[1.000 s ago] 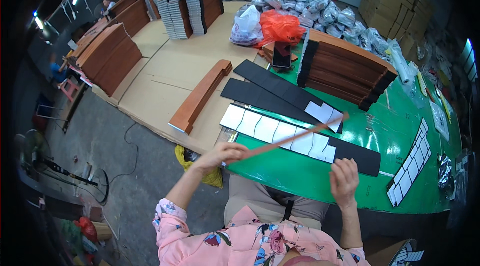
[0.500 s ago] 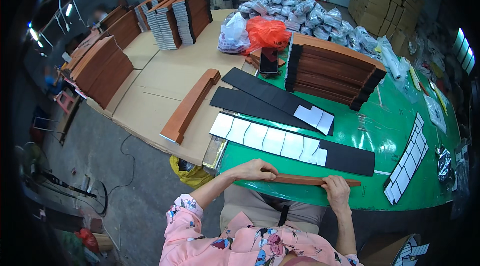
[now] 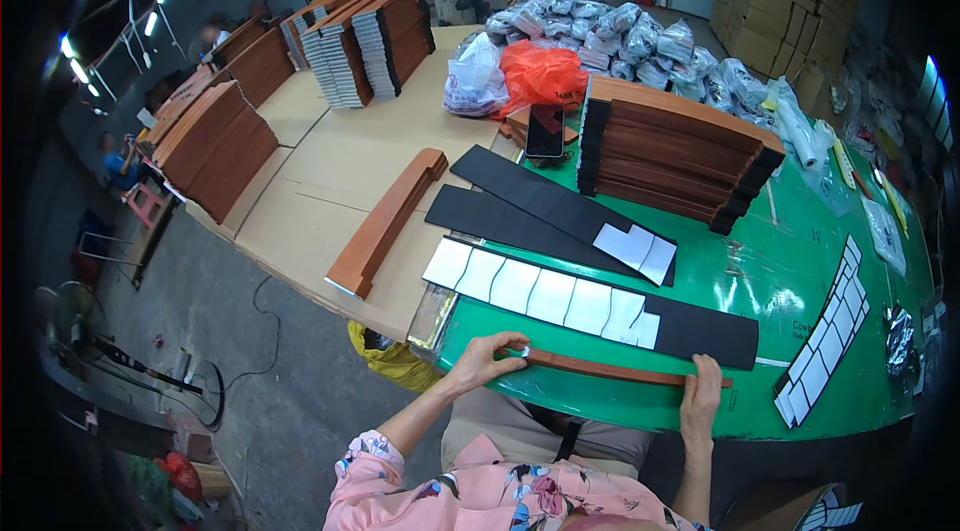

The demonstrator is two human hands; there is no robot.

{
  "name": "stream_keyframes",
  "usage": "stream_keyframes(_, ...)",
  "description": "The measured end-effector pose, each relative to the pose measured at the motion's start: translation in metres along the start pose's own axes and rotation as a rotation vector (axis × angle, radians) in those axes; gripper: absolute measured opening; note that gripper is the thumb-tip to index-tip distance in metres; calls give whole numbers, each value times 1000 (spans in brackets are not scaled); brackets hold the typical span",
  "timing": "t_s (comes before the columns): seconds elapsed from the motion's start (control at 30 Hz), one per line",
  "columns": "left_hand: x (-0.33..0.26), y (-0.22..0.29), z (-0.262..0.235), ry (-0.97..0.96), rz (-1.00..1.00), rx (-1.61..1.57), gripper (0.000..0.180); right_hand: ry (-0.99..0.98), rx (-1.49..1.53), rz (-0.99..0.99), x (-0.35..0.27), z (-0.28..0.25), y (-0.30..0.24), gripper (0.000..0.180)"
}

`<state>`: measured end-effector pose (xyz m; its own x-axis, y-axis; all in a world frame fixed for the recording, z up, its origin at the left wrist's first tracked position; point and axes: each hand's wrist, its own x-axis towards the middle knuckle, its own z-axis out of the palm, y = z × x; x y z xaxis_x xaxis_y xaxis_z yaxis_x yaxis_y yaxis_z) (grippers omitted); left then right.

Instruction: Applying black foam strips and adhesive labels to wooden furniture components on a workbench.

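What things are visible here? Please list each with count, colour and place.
slat: one, brown, near table edge, under both hands
black strips: three, on green table
white cards: a row, on nearest strip
slat stack: one, brown and black, table middle
phone: one, black, behind strips
bags: white and orange, far end
left hand: grip on slat's left end
right hand: flat on slat's right end
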<state>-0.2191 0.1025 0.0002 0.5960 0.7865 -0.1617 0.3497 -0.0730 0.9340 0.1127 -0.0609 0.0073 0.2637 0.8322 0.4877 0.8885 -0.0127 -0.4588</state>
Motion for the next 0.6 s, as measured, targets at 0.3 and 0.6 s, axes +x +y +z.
stream_keyframes(0.3, 1, 12, 21, 92, 207, 112, 38, 134, -71, 265, -27, -21, 49, 21)
stream_keyframes(0.6, 12, 1, 35, 88, 204, 169, 30, 242, 226, 443, -44, -16, 80, 31)
